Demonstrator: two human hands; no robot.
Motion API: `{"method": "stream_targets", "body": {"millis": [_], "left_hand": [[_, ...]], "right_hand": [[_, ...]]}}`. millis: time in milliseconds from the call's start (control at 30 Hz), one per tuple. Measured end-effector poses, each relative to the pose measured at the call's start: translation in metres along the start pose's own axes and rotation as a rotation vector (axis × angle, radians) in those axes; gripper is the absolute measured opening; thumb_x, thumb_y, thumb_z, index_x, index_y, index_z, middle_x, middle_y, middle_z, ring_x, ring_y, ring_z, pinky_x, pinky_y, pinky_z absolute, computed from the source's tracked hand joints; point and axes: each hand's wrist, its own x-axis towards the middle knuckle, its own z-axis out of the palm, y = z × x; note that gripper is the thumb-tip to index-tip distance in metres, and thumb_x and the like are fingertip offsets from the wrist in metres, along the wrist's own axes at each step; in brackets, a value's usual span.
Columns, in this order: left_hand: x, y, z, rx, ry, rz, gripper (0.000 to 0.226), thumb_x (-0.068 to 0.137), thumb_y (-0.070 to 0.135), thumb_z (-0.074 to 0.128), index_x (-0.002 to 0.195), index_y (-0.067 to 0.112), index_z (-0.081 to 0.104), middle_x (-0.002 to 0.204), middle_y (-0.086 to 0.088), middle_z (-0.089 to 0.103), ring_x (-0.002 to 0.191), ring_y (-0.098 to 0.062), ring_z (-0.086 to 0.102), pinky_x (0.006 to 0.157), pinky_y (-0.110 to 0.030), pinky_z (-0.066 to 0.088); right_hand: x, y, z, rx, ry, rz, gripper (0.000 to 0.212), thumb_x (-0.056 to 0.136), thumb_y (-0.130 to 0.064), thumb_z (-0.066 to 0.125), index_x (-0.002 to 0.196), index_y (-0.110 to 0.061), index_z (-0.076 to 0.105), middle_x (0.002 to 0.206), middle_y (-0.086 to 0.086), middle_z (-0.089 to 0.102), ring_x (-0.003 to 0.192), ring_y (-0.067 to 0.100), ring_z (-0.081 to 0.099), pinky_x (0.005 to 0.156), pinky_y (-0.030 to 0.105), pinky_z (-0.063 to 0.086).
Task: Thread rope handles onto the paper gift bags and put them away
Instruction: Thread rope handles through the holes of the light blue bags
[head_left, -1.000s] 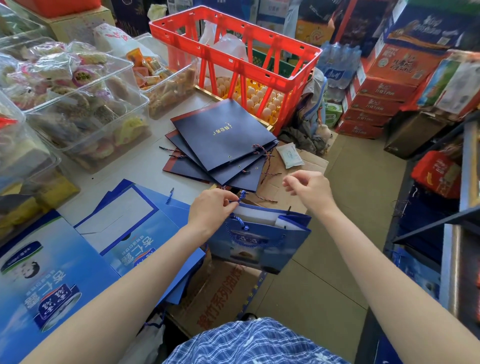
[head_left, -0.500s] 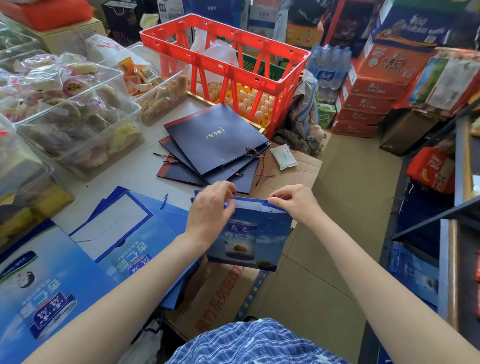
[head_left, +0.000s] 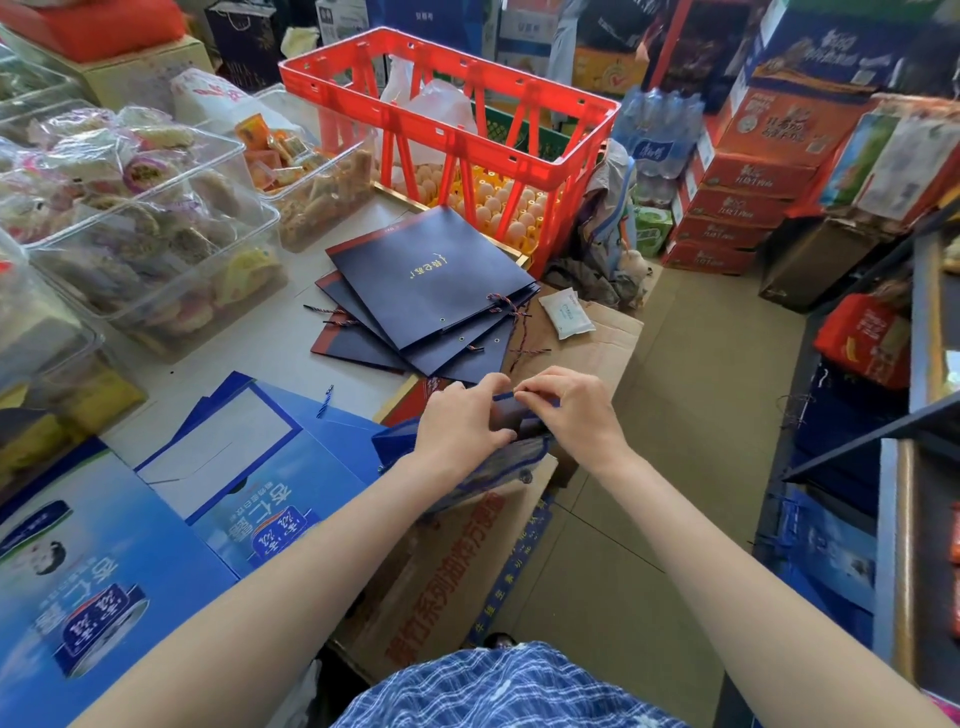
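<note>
Fingers of both hands — left hand (head_left: 462, 426), right hand (head_left: 569, 415) — pinch a blue gift bag's (head_left: 498, 457) rim. Roped navy gift bags (head_left: 431, 291) lie finished — flat blue ones (head_left: 260, 467) wait.

Legible markings are few. Large red Chinese characters run along the cardboard box (head_left: 441, 582) directly below the hands. Inverted "杏仁露" appears on the flat blue cartons (head_left: 249, 514) left of them. Gold script on the navy bags (head_left: 426, 280) beyond is unreadable.

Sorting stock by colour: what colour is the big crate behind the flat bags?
Bright red-orange crate, clearest in the head view.
</note>
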Motion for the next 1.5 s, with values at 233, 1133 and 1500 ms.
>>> {"method": "stream_targets", "body": {"millis": [233, 1133, 1500], "left_hand": [[-0.005, 0.001, -0.006, -0.54, -0.138, -0.097, 0.038, 0.083, 0.021, 0.069, 0.114, 0.017, 0.047, 0.109, -0.001, 0.063, 0.103, -0.014, 0.058, 0.089, -0.03, 0.048], [0.012, -0.002, -0.031, -0.772, -0.299, -0.432, 0.007, 0.086, 0.017, 0.065, 0.082, 0.012, 0.066, 0.079, -0.003, 0.068, 0.075, -0.007, 0.064, 0.064, -0.019, 0.047], [-0.002, -0.009, -0.016, -0.239, 0.097, 0.11, 0.009, 0.086, 0.018, 0.062, 0.09, 0.01, 0.063, 0.082, 0.003, 0.058, 0.074, -0.014, 0.055, 0.062, -0.018, 0.039]], "right_hand": [[0.006, -0.007, -0.002, 0.451, -0.119, 0.204, 0.014, 0.09, -0.011, 0.06, 0.081, -0.02, 0.066, 0.072, -0.002, 0.069, 0.057, 0.012, 0.064, 0.047, 0.018, 0.044], [0.004, -0.018, -0.012, 0.757, -0.215, 0.476, 0.021, 0.077, -0.003, 0.073, 0.094, -0.012, 0.063, 0.083, 0.009, 0.073, 0.072, 0.017, 0.069, 0.066, 0.023, 0.055], [0.01, -0.022, 0.008, 0.446, 0.033, 0.533, 0.014, 0.075, -0.013, 0.077, 0.074, -0.018, 0.064, 0.075, 0.004, 0.07, 0.064, 0.013, 0.066, 0.068, 0.028, 0.056]]}}
